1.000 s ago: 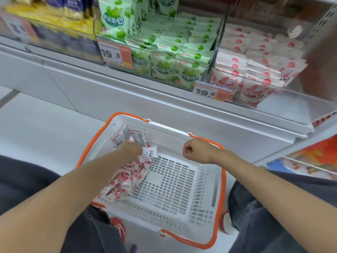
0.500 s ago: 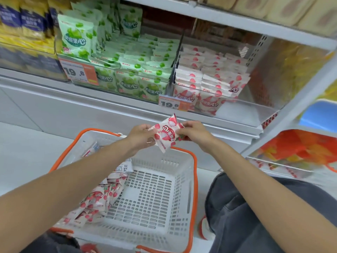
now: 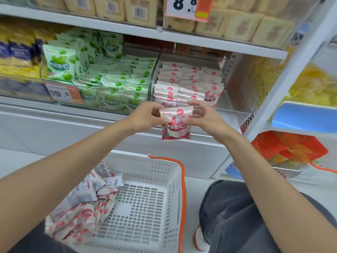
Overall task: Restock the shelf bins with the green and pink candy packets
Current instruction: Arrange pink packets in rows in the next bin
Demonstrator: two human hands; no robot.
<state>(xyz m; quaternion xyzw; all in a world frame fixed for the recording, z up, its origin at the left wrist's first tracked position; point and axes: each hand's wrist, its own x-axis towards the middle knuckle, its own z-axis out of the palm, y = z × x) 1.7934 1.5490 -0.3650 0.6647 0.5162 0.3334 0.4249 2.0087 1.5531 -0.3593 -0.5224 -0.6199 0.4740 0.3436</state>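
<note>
At the shelf front, head view: you are holding one pink candy packet (image 3: pixel 176 125) upright between both hands, printed face toward you, just in front of and below the front edge of the pink bin (image 3: pixel 187 83). Your left hand (image 3: pixel 144 115) is pinching the packet's upper left edge, fingers curled round it. Your right hand (image 3: pixel 202 117) is gripping the upper right corner. The pink bin is sitting just right of the green bin (image 3: pixel 113 83) — both are carrying rows of flat-lying packets. Below your forearms a white basket (image 3: pixel 138 163) with an orange handle is standing on the floor, with a heap of loose pink packets (image 3: pixel 82 216) lying along its left side. Your knee (image 3: pixel 237 216) in dark trousers is showing at lower right.
</note>
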